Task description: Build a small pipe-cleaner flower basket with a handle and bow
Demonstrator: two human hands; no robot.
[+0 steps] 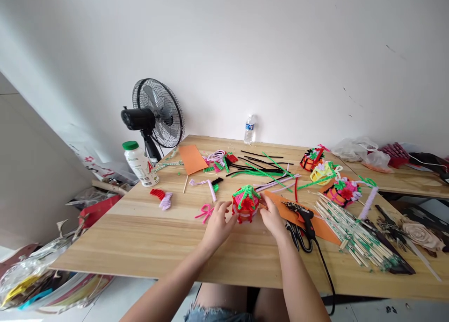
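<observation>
A small round lantern-like craft (246,204) made of fuzzy pipe cleaners, green on top with red, orange and pink below, sits upright on the wooden table (140,240). My left hand (220,221) holds it from the left, fingers curved against its side. From the right, my right hand (271,215) has its fingers at the opposite side. Beside my left hand lies a pink pipe-cleaner bow (204,212). Close to my right hand are an orange sheet (280,203) and a hot glue gun (302,215), with black-handled scissors (298,235) below it.
Loose pipe cleaners (263,165) spread behind the craft. A bundle of wrapped sticks (361,235) and finished pipe-cleaner crafts (342,191) lie right. A white bottle (140,165) and black fan (157,114) stand left; a water bottle (249,129) is by the wall. The gun's cord (326,266) hangs over the front edge.
</observation>
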